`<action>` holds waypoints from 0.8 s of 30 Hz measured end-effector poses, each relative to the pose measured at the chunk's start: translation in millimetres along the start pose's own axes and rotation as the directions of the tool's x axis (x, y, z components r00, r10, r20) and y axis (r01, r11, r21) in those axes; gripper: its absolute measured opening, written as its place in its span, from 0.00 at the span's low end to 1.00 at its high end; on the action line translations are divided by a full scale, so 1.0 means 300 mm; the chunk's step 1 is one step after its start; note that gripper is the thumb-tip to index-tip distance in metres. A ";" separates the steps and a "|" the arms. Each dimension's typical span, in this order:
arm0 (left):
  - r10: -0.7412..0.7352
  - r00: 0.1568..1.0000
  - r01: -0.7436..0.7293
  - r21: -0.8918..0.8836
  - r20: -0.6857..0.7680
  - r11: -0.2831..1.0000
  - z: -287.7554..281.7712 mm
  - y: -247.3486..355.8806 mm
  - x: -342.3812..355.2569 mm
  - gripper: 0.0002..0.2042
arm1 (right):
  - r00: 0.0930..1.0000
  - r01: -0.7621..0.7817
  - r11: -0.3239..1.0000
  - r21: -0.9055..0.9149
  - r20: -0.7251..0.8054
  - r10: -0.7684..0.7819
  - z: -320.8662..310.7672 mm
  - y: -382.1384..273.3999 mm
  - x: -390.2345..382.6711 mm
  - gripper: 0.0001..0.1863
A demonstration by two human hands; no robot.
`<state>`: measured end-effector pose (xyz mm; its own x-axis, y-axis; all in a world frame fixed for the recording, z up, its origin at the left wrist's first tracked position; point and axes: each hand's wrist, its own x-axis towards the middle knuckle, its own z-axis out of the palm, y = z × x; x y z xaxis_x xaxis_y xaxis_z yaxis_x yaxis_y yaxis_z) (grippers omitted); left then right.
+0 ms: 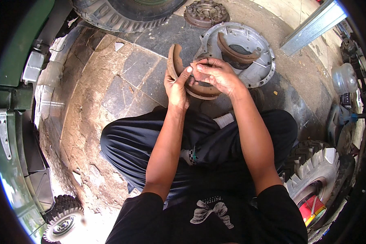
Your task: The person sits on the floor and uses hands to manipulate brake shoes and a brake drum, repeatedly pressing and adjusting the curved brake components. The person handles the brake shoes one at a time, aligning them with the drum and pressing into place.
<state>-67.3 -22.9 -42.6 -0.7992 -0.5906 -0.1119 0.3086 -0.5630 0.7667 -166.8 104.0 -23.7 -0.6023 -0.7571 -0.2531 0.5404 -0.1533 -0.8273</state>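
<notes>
My left hand [176, 88] is closed around a rusty curved brake shoe [204, 93], held tilted above my crossed legs. Between the thumb and fingers of my right hand [221, 76] is a small reddish-brown flat piece [199, 74], which looks like sandpaper. My left thumb reaches close to that piece, over the inner side of the shoe; whether it touches cannot be made out. Just beyond my right hand, a second brake shoe [231, 52] rests on a round grey metal housing [269, 65] with holes around its rim.
A rusty clutch pressure plate [206, 14] lies on the tiles at the back. A large tyre [124, 18] stands far left, a metal post [313, 29] far right. A clear plastic container [344, 79] and a chunky-treaded wheel [315, 173] are at my right, green vehicle bodywork [16, 162] at my left.
</notes>
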 end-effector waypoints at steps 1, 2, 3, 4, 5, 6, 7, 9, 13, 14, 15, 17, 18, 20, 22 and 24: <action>-0.003 1.000 0.003 0.018 0.000 1.000 0.003 -0.001 -0.007 0.18 | 1.000 -0.001 1.000 -0.010 -0.006 0.001 -0.009 0.003 0.003 0.12; -0.006 1.000 0.006 0.037 -0.004 0.999 0.002 0.000 -0.013 0.16 | 1.000 -0.004 1.000 -0.019 -0.009 0.004 -0.002 -0.001 0.002 0.12; 0.005 1.000 -0.005 0.040 -0.002 0.999 -0.002 -0.001 -0.015 0.16 | 0.999 -0.032 0.999 -0.041 -0.021 0.031 0.003 -0.007 -0.002 0.12; 0.016 1.000 -0.016 0.043 0.001 0.999 -0.006 -0.003 -0.016 0.16 | 0.998 -0.061 0.996 -0.064 -0.033 0.059 0.007 -0.015 -0.007 0.13; 0.026 1.000 -0.026 0.046 0.007 0.999 -0.002 -0.001 -0.018 0.16 | 0.995 -0.086 0.993 -0.085 -0.048 0.083 0.012 -0.025 -0.013 0.13; 0.023 1.000 -0.024 0.039 0.018 0.999 0.004 0.001 -0.021 0.16 | 0.996 -0.092 0.994 -0.062 -0.022 0.091 0.000 -0.018 -0.008 0.13; 0.020 0.999 -0.021 0.033 0.030 0.999 0.011 0.004 -0.025 0.16 | 0.995 -0.098 0.994 -0.038 0.003 0.098 -0.023 -0.005 0.003 0.13; 0.011 0.999 -0.012 0.030 0.051 0.999 0.011 0.004 -0.025 0.17 | 0.994 -0.103 0.995 0.008 0.036 0.103 -0.040 0.002 0.005 0.14; 0.019 0.997 -0.021 0.024 0.076 0.999 0.007 -0.006 -0.017 0.17 | 0.992 -0.126 0.991 0.053 0.013 0.125 -0.052 0.003 0.001 0.14; 0.032 0.996 -0.033 0.019 0.079 0.999 0.009 -0.004 -0.018 0.16 | 0.990 -0.138 0.989 0.053 -0.003 0.138 -0.048 -0.002 0.000 0.14; 0.037 0.996 -0.039 0.020 0.075 0.999 0.004 -0.008 -0.016 0.16 | 0.990 -0.137 0.989 0.052 -0.002 0.138 -0.043 -0.005 -0.004 0.14; 0.048 0.997 -0.049 0.021 0.068 0.999 -0.006 -0.017 -0.010 0.15 | 0.991 -0.137 0.989 0.048 -0.002 0.137 -0.036 -0.006 -0.014 0.14; 0.038 0.997 -0.040 0.025 0.066 0.999 -0.008 -0.019 -0.009 0.15 | 0.991 -0.131 0.991 0.025 0.002 0.131 -0.038 -0.003 -0.013 0.14; 0.019 0.998 -0.021 0.034 0.059 0.999 -0.011 -0.019 -0.008 0.15 | 0.993 -0.119 0.993 -0.019 0.012 0.119 -0.048 0.007 -0.008 0.16; 0.014 0.998 -0.017 0.040 0.057 0.999 -0.017 -0.024 -0.006 0.15 | 0.993 -0.105 0.994 -0.015 0.056 0.105 -0.060 0.017 0.003 0.16; 0.009 0.999 -0.011 0.049 0.039 0.999 -0.010 -0.020 -0.010 0.15 | 0.994 -0.085 0.996 -0.005 0.072 0.085 -0.064 0.027 0.010 0.16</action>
<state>-65.3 -19.4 -48.8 -0.8158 -0.5726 -0.0807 0.2915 -0.5277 0.7979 -175.5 112.8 -40.6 -0.5105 -0.8110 -0.2858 0.5863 -0.0851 -0.8056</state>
